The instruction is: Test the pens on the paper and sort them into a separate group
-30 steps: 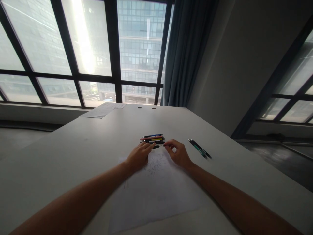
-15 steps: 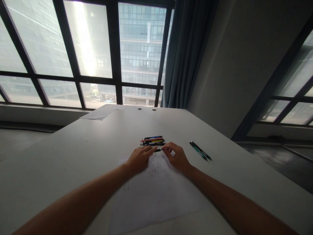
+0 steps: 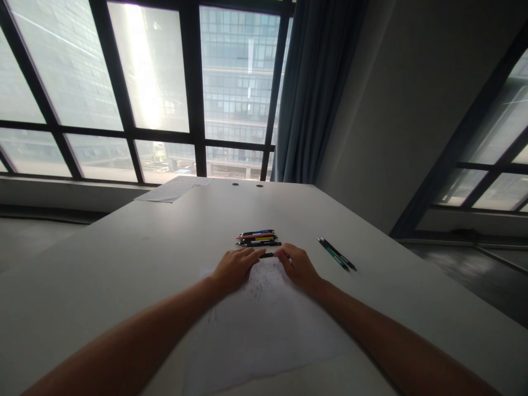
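A dark pen (image 3: 267, 255) lies crosswise between my hands, above the far end of a scribbled sheet of paper (image 3: 264, 335). My left hand (image 3: 236, 268) is closed on the pen's left end, its wrist over the paper. My right hand (image 3: 297, 267) pinches the other end between thumb and fingertips. My fingers hide both ends of the pen. Just beyond my hands, several pens (image 3: 258, 238) in black, yellow, red and blue lie side by side.
To the right lie two more pens, a green pen (image 3: 335, 257) and a black pen (image 3: 340, 254). Papers (image 3: 171, 191) rest at the far left of the white table (image 3: 136, 264). Two round discs (image 3: 259, 186) sit near its far edge. Behind are windows and a curtain (image 3: 307, 93).
My right-hand fingers have drawn in closer around the pen's right end and shifted slightly. The left hand stays nearly still. The other pens have not moved.
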`<act>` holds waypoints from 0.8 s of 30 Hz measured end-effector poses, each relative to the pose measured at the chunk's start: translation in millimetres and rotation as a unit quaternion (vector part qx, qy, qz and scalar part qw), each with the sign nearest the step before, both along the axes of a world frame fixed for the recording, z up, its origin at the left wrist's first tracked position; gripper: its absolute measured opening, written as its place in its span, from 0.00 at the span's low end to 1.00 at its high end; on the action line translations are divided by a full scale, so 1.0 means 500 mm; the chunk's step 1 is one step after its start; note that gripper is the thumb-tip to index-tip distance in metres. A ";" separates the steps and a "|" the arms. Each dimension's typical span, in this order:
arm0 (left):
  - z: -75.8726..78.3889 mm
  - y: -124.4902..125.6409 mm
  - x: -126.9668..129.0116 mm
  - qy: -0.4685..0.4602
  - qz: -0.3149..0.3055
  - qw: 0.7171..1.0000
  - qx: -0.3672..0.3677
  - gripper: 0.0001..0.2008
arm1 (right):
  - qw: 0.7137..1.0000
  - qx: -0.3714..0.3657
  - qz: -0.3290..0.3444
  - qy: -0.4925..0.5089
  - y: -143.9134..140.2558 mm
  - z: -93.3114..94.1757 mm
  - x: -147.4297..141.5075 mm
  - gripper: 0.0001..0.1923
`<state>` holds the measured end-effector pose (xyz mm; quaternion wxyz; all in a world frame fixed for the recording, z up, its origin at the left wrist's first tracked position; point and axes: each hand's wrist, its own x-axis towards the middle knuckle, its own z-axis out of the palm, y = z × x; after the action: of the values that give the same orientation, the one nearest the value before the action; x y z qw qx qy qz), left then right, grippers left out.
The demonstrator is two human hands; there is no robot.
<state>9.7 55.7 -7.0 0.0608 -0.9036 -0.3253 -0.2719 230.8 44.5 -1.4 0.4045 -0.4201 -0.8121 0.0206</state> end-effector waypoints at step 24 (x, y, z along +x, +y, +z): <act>0.000 -0.003 0.000 0.007 0.006 1.000 0.004 0.14 | 0.996 -0.008 0.002 -0.087 -0.003 -0.001 0.008 0.15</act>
<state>10.0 54.4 -6.8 0.0687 -0.9031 -0.3294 -0.2668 235.0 43.0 -1.6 0.3292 -0.4223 -0.8445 -0.0087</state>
